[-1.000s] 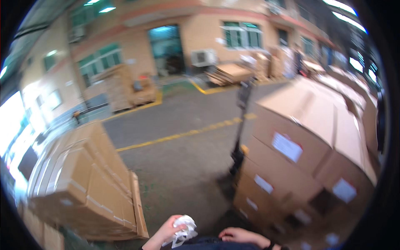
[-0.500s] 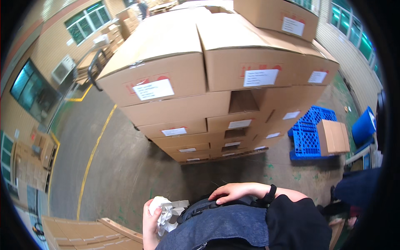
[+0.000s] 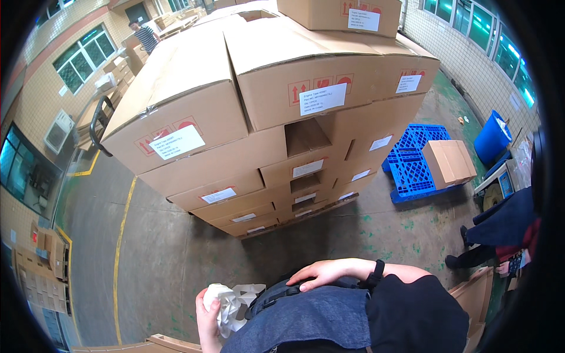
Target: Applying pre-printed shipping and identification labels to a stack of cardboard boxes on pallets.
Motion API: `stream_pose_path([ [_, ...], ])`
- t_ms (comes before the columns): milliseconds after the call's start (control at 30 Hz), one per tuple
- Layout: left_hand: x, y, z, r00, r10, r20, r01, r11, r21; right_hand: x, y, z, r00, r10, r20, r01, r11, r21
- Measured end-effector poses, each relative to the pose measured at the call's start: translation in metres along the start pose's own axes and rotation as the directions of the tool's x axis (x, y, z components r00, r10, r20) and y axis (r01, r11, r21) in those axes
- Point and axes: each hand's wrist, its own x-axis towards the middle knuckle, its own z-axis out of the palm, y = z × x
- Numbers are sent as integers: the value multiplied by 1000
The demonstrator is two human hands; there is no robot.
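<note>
My left hand point(image 3: 207, 317) is closed round a wad of crumpled white paper point(image 3: 226, 303), with creased strips trailing toward my waist. My right hand point(image 3: 321, 274) lies against the dark bag point(image 3: 273, 297) at my waist, its fingers stretched out and nothing seen in it. A black band point(image 3: 376, 272) circles the right wrist. Ahead of me rises a tall stack of brown cardboard boxes point(image 3: 200, 170) with white labels and red markings. One more box point(image 3: 341, 17) sits on top at the far right. Neither hand touches the stack.
At the right, a blue plastic pallet point(image 3: 406, 170) carries a carton point(image 3: 450, 165), near a blue bin point(image 3: 493, 136). A person in dark clothes point(image 3: 500, 226) stands at the right edge; another point(image 3: 144, 36) is far back left. A black cart handle point(image 3: 100, 126) sticks out beside the stack.
My view has turned to the right, so the stack sits further left and the pallet and nearby person show more. My left hand still holds the paper; my right hand stays at my waist.
</note>
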Motion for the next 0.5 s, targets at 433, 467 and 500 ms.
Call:
stream_pose_path([
  [433,-16,-12,-23,995,34,-97,-32,999,24,33,0,-8,987,10,158,-9,1000,-7],
  [467,-19,-12,-24,989,50,-140,-48,999,13,35,-3,-10,985,9,172,-9,1000,-4],
  [500,-22,-12,-25,991,18,-129,-20,1000,-9,37,-3,-10,983,14,181,-14,1000,-2],
])
